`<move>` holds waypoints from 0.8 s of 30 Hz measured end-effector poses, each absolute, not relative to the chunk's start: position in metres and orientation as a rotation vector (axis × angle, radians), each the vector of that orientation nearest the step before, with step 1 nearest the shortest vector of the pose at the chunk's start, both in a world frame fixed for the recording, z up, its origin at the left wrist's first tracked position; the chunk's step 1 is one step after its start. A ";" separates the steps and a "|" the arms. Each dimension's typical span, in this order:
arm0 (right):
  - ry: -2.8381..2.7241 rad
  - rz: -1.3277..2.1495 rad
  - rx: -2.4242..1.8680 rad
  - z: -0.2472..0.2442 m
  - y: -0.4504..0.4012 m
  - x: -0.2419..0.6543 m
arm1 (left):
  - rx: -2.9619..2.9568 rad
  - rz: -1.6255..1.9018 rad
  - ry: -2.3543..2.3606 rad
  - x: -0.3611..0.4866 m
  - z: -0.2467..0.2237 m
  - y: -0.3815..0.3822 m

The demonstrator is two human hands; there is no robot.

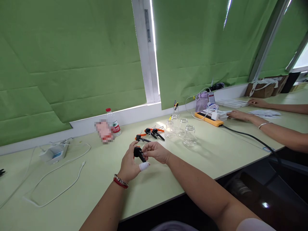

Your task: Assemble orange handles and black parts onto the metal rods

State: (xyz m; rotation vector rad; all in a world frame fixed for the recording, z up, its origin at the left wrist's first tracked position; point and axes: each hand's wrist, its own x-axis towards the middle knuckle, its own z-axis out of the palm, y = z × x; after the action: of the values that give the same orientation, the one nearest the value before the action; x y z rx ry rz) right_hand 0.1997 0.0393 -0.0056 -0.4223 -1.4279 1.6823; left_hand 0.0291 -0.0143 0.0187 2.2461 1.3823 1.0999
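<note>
My left hand is closed around a small black fitting with a round top and a handle-like arm; its thumb has a white wrap. At that arm, the thumb and fingers of my right hand pinch together; whether they grip the arm or a tiny part on it is hidden. Just beyond my hands lie several similar black-and-orange fittings with thin metal rods. Several clear glass jars stand to their right, and a yellow-and-black piece shows at the rear jar.
A red-capped bottle stands near the window wall. White cables and a white power strip lie left. An orange power strip and a purple bottle are right, beside another person's hands on papers.
</note>
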 end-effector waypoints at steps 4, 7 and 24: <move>-1.449 1.660 -0.411 -0.005 0.040 0.200 | 2.178 1.108 1.320 0.029 0.020 -0.014; -1.455 1.639 -0.398 -0.005 0.040 0.199 | 2.151 1.112 1.306 0.029 0.020 -0.014; -1.454 1.627 -0.433 0.000 0.035 0.199 | 2.133 1.107 1.321 0.029 0.020 -0.014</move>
State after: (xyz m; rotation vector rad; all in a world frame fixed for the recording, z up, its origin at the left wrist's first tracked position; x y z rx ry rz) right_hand 0.1989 0.0349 -0.0001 -0.4329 -1.4543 1.6266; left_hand 0.0287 -0.0143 0.0196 2.1332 1.3210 1.1071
